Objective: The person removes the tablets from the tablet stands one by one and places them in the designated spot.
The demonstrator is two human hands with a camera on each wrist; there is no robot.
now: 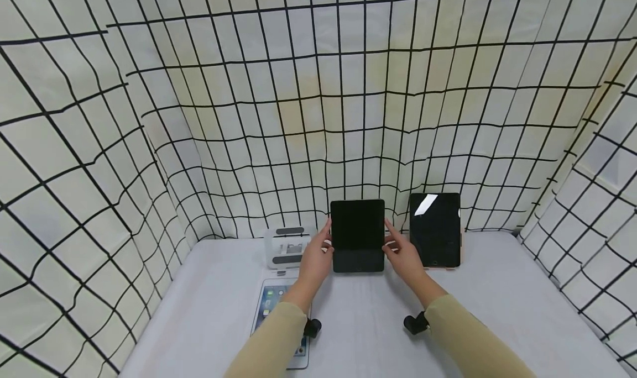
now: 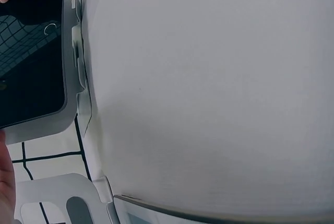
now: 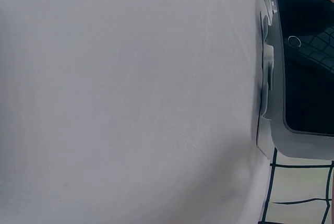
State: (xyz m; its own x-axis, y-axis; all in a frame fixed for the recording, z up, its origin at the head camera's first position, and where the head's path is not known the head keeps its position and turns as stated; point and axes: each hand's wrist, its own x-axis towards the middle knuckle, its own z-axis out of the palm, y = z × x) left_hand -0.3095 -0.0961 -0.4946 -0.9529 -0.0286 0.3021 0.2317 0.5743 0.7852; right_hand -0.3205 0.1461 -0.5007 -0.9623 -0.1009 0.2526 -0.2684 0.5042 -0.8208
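A dark-screened tablet (image 1: 357,234) stands upright on a pale stand (image 2: 78,78) at the back middle of the white table (image 1: 368,323). My left hand (image 1: 318,251) lies against its left edge with the index finger pointing up along it. On the tablet's right edge, my right hand (image 1: 400,253) rests the same way. Neither hand's fingers wrap round it. The left wrist view shows the same tablet (image 2: 31,51) in its grey frame. In the right wrist view the tablet (image 3: 308,62) and its stand (image 3: 267,78) appear at the right.
A second dark tablet (image 1: 435,230) stands upright to the right. An empty white stand (image 1: 288,247) sits to the left. A lit tablet (image 1: 276,306) lies flat under my left forearm. Grid-patterned cloth walls (image 1: 318,118) close in the table on three sides.
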